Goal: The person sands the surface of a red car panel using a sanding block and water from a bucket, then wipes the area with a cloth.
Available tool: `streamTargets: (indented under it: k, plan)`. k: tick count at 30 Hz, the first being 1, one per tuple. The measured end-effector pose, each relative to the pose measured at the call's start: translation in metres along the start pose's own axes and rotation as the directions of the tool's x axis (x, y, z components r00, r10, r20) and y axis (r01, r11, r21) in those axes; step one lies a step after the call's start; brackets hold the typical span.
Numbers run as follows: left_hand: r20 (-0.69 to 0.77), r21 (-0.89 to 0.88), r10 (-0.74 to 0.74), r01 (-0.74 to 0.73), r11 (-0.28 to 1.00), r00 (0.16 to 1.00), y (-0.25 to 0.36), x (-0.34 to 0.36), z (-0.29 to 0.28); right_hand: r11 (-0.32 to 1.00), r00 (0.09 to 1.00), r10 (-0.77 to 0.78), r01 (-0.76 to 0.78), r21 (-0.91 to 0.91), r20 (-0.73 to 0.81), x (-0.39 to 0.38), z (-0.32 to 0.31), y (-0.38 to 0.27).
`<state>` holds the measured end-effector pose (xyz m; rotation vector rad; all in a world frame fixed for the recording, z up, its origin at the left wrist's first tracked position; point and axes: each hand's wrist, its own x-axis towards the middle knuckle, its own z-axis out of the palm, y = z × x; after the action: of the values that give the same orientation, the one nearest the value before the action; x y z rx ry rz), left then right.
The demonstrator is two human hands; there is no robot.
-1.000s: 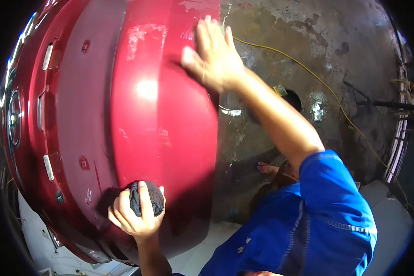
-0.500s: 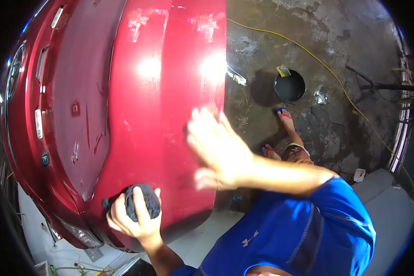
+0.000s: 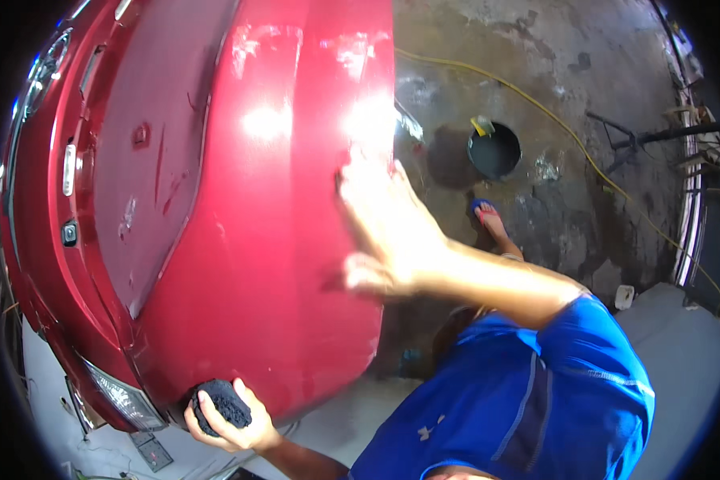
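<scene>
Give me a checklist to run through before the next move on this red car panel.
1. Left hand has a secure hold on the black cloth: ok, fingers curl around it.
2. Right hand pressed on the panel: cannot tell, it is blurred over the surface.
3. Red car panel free of smears: cannot tell, pale patches near the picture's top could be marks or reflections.
4. Yellow cord clear of the visible foot: ok, they lie apart.
5. Dark bucket upright: ok, it stands on the floor, open top up.
</scene>
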<state>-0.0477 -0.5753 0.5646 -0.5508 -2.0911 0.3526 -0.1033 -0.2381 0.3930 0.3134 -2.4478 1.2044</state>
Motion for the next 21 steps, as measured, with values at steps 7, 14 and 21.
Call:
streamTargets:
  k: [7,14,21]
  plan:
    - [-0.046,0.029,0.019,-0.018,0.999,0.999,0.002,0.003,0.006,0.990,0.958,-0.128,0.137,0.016,-0.258,0.016,-0.002,0.012]
    - [-0.074,-0.004,0.031,-0.032,0.999,0.997,0.014,0.010,0.019,0.962,0.954,0.141,-0.196,-0.192,-0.264,0.087,-0.037,0.078]
    - [-0.090,-0.033,0.024,-0.027,0.999,0.996,0.001,0.006,0.009,0.987,0.991,0.127,-0.130,-0.090,-0.034,-0.009,0.002,0.007]
